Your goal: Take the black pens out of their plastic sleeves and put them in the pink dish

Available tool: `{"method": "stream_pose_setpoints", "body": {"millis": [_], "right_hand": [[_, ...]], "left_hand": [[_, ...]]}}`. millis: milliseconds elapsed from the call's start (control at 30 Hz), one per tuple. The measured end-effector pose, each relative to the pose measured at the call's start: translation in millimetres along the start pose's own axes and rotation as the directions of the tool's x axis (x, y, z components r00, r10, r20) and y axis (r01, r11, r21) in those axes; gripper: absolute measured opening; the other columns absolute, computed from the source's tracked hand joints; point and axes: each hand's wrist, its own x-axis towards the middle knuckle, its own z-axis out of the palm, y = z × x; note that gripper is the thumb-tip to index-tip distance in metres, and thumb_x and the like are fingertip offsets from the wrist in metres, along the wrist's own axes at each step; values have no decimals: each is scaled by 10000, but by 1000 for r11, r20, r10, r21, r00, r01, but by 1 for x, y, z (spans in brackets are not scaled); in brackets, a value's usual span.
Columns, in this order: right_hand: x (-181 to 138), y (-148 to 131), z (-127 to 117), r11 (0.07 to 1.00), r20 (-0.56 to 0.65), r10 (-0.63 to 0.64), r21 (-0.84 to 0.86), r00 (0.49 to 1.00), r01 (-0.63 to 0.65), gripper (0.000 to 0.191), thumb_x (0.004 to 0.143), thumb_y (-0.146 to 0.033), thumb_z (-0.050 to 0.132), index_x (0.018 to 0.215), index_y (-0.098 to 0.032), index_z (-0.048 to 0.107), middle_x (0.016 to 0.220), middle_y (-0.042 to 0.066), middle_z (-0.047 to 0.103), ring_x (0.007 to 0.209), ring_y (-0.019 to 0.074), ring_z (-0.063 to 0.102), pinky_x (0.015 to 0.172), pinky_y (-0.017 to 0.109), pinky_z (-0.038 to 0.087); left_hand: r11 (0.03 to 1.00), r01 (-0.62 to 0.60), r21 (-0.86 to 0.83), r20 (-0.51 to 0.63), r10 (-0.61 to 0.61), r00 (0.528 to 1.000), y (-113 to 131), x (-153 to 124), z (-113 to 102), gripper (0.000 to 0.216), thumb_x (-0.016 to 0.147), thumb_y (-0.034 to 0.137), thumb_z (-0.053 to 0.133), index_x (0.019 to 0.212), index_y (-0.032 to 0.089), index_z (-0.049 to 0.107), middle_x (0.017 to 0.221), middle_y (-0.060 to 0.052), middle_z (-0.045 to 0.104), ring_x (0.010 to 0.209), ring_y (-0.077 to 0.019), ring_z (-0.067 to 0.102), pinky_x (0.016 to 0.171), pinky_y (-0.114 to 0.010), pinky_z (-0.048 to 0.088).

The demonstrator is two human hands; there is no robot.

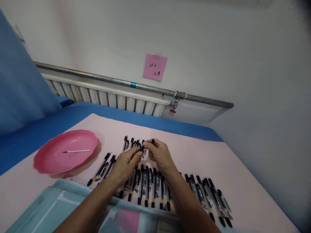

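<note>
My left hand is closed, pinching a dark pen part between thumb and fingers. Close against it, my right hand is also closed on a small pen part, whose black end sticks out above the fingers. Whether these are one pen or two pieces I cannot tell; the fingers hide most of them. Below and around both hands lie pens with clear barrels and black ends, in a middle group, a left group and a right group. Several more lie just beyond the hands.
A pink basin at the left holds a white pen refill with a dark tip. A pale pink sheet covers the blue table. A light-blue cloth lies in front. Behind stand a radiator and a pipe.
</note>
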Motion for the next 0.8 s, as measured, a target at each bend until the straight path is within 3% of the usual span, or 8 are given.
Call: {"method": "stream_pose_setpoints", "body": {"millis": [133, 233, 367, 533, 800], "right_hand": [[2, 0, -2, 995, -11, 47, 89, 999, -46, 191, 648, -333, 646, 686, -162, 571, 496, -65, 466, 338, 19, 254, 323, 174, 152], [7, -1, -7, 963, -94, -25, 264, 995, 49, 187, 676, -341, 612, 709, -162, 571, 685, 1, 588, 425, 50, 410, 368, 188, 300], [10, -1, -9, 894, -189, -31, 433, 981, 112, 221, 724, -398, 575, 764, -187, 524, 753, 33, 647, 592, 110, 553, 508, 226, 422], [8, 1, -2, 884, -203, -27, 452, 979, 118, 248, 765, -433, 522, 807, -190, 498, 814, 54, 677, 647, 124, 583, 543, 230, 424], [4, 7, 7, 916, -165, -50, 385, 985, 111, 258, 770, -457, 496, 804, -201, 493, 824, 56, 672, 654, 145, 579, 544, 255, 428]], "left_hand": [[996, 60, -66, 37, -57, 998, 0, 1, 0, 243, 810, 402, 432, 685, 194, 439, 512, 80, 324, 464, -79, 284, 444, -194, 223], [991, 90, -95, 57, -85, 995, -3, 1, 0, 245, 801, 417, 439, 696, 195, 442, 521, 80, 332, 470, -82, 289, 448, -192, 224], [998, 48, 27, 85, -50, 995, -4, 0, 2, 245, 808, 408, 425, 719, 191, 497, 545, 69, 357, 507, -92, 322, 481, -198, 247], [993, 11, 120, 136, -27, 990, -2, -2, 4, 232, 813, 382, 418, 752, 190, 532, 562, 60, 368, 520, -99, 327, 486, -205, 249], [998, 28, 55, 139, -36, 990, -2, -2, 5, 219, 806, 362, 431, 684, 190, 490, 563, 51, 356, 507, -96, 305, 463, -200, 230]]}}
